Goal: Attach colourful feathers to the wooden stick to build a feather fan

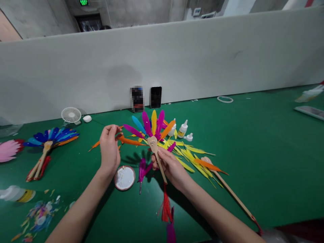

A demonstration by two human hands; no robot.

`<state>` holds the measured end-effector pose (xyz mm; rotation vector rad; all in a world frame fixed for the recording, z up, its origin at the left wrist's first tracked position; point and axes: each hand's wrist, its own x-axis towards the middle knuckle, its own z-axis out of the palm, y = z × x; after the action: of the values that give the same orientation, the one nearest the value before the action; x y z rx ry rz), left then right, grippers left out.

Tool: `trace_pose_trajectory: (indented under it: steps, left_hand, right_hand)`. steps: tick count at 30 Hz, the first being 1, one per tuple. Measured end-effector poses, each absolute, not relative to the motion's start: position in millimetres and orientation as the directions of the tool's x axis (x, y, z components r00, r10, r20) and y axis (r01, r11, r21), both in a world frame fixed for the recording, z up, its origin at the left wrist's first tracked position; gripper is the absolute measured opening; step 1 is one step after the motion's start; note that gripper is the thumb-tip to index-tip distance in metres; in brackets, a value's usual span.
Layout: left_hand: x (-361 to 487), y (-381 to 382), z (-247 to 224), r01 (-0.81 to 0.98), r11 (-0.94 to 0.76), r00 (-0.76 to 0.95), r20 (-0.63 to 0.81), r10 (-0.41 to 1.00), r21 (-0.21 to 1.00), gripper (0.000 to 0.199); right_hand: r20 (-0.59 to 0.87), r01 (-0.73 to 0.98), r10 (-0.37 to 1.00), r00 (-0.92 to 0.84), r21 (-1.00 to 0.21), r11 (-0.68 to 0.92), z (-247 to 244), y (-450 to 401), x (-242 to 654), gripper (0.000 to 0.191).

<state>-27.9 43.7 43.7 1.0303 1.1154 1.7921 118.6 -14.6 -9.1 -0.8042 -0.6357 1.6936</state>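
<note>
My right hand (pixel 168 165) is closed around the wooden handle of a feather fan (pixel 152 143), held up over the table. Magenta, blue, yellow and orange feathers spread from its heart-shaped head, which bears small pearl-like beads; a red tassel (pixel 165 206) hangs below. To the left, my left hand (pixel 110 143) pinches the broad end of an orange feather (pixel 131 140), whose thin end points at the fan head. Whether that end touches the head I cannot tell. Below lie a round dish (pixel 125 178) with small beads and a magenta feather (pixel 142 168).
Yellow feathers (pixel 188 155), glue bottles (pixel 182 129) and another wooden handle (pixel 231 190) lie right of centre. Finished-looking blue fans (pixel 48 145), a glue bottle (pixel 19 194) and scraps (pixel 40 216) sit left. A small white fan (pixel 71 115) and phone (pixel 156 97) stand by the partition (pixel 189 64).
</note>
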Motion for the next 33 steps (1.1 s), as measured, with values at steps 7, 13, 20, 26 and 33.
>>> trace_pose_trajectory:
  steps: [7,13,20,26,33]
  left_hand:
    - [-16.2,-1.1,74.0,0.244,-0.557,0.088,0.554,0.828,0.794,0.011]
    - [-7.7,-42.8,72.0,0.347,-0.841,0.923,0.007,0.384,0.416,0.016]
    - [-13.8,-59.5,10.5,0.31,-0.899,0.951,-0.105,0.291,0.31,0.032]
    - [-21.6,-42.2,-20.3,0.396,-0.884,0.912,0.007,0.41,0.25,0.04]
    - [-23.4,-29.1,-28.5,0.306,-0.947,0.881,0.35,0.319,0.092,0.024]
  right_hand:
    - [-0.162,-0.616,0.982,-0.096,-0.766,-0.186,-10.6,-10.8,120.9,0.025]
    - [-0.174,-0.641,0.985,-0.017,-0.754,-0.144,-11.5,-4.1,126.4,0.028]
    - [-0.136,-0.638,0.991,0.015,-0.764,-0.095,-10.9,-2.7,129.5,0.024]
    - [-0.131,-0.616,0.989,0.062,-0.785,-0.066,-10.4,-0.7,132.9,0.024]
    - [-0.114,-0.559,0.986,0.118,-0.829,-0.029,-10.8,1.0,135.5,0.028]
